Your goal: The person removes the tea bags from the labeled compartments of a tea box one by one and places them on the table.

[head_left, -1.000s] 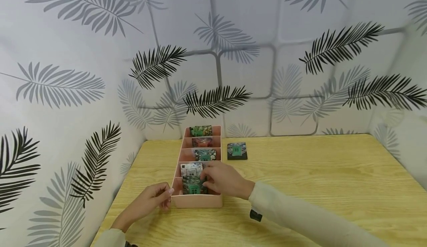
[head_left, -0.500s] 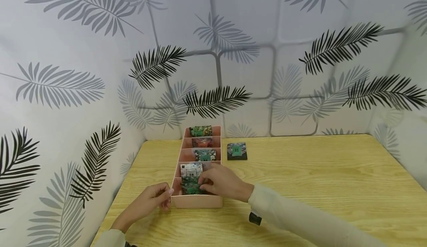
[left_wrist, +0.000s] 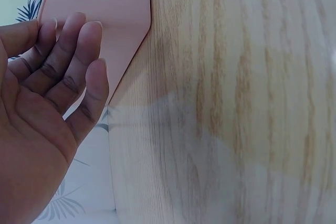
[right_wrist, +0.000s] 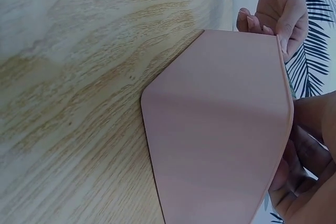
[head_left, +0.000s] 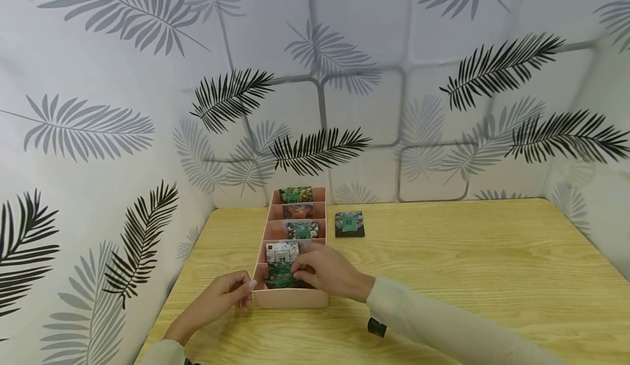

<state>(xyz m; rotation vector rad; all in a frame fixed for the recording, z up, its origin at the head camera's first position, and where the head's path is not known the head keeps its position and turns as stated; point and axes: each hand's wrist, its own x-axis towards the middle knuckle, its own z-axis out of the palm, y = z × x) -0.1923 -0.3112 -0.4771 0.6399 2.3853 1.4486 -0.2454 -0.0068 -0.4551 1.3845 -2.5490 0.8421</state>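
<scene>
In the head view, five flat printed packets [head_left: 282, 251] stood in the long pink plastic box [head_left: 290, 299], one per compartment; the right hand [head_left: 330, 271] pinched the nearest, a glossy dark-green square packet [head_left: 279, 276], apparently not yet released. A black-and-green square packet [head_left: 349, 224] lay outside, seemingly undealt with. The left wrist view showed the left hand [left_wrist: 50, 87] pinching the box's corner. In the right wrist view, the box wall hid the right hand's grip.

Box [head_left: 290, 299] on worktop [head_left: 467, 261], packets [head_left: 302, 230] in compartments; loose packet [head_left: 349, 224] right of it. Left hand [head_left: 231, 288] at near-left corner, right hand [head_left: 330, 269] at front packet [head_left: 279, 275]. Wall [head_left: 364, 108] behind.
</scene>
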